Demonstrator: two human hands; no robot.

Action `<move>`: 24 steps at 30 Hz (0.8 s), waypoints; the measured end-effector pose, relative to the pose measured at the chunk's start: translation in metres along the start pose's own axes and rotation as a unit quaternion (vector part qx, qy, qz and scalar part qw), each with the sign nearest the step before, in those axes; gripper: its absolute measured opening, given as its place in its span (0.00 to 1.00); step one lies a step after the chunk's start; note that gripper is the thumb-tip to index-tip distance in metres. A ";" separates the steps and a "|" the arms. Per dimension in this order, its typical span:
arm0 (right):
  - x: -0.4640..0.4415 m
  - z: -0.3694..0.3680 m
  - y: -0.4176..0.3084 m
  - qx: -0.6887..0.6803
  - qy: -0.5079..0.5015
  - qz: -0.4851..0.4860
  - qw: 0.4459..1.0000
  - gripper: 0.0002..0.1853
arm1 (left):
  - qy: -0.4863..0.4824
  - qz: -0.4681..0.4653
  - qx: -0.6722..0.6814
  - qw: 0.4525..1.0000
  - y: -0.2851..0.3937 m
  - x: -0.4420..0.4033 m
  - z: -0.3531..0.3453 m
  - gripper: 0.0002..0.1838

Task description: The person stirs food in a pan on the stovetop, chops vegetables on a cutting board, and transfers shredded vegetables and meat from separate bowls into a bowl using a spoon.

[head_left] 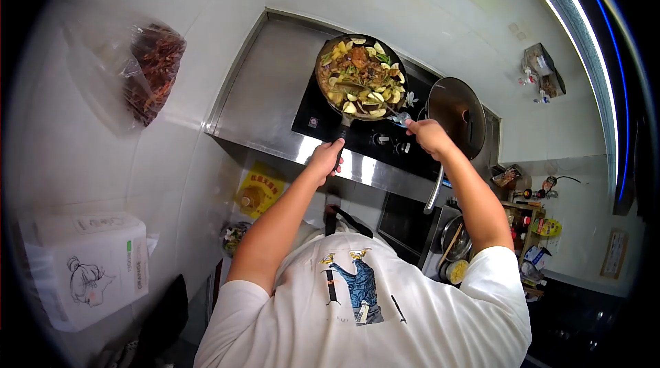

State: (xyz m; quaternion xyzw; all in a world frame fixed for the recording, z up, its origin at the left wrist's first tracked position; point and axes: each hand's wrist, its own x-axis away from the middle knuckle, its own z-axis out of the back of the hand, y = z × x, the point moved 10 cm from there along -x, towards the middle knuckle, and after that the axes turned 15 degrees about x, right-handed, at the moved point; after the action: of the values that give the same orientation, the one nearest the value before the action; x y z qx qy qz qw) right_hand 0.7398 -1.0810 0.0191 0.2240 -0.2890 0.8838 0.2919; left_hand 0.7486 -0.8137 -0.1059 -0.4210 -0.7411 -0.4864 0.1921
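A black frying pan (320, 69) full of sliced vegetables and browned pieces (364, 76) sits on the black cooktop (302, 123). My left hand (326, 160) is closed around the dark pan handle (343, 133), with the thumb on top. At the pan's right front edge, my right hand (430, 137) is closed on a slim cooking utensil (399, 116) that points toward the food. The utensil's working end is hard to make out among the pieces.
Right of the pan stands a dark round lid or pan (450, 110), with a metal handle (434, 193) jutting forward. Steel counter (265, 69) lies to the left. A bag of dried reddish food (157, 72) hangs on the left wall. Bottles and packets (529, 230) crowd the right.
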 end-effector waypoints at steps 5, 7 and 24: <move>0.078 0.027 -0.010 -0.125 -0.129 -0.065 0.982 0.21 | 0.004 -0.011 -0.005 1.000 0.004 0.000 0.000 0.19; 0.089 0.026 -0.003 -0.138 -0.155 -0.073 0.976 0.21 | 0.003 -0.011 0.000 1.000 0.003 -0.001 0.000 0.19; 0.071 0.064 0.006 0.106 0.038 0.005 0.994 0.23 | -0.008 -0.014 -0.037 0.999 0.003 -0.004 0.000 0.20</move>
State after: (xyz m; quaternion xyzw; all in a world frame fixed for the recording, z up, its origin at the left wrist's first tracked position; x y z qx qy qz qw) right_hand 0.6985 -1.0985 0.1044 0.2184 -0.1833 0.9189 0.2728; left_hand 0.7535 -0.8149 -0.1069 -0.4209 -0.7301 -0.5128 0.1639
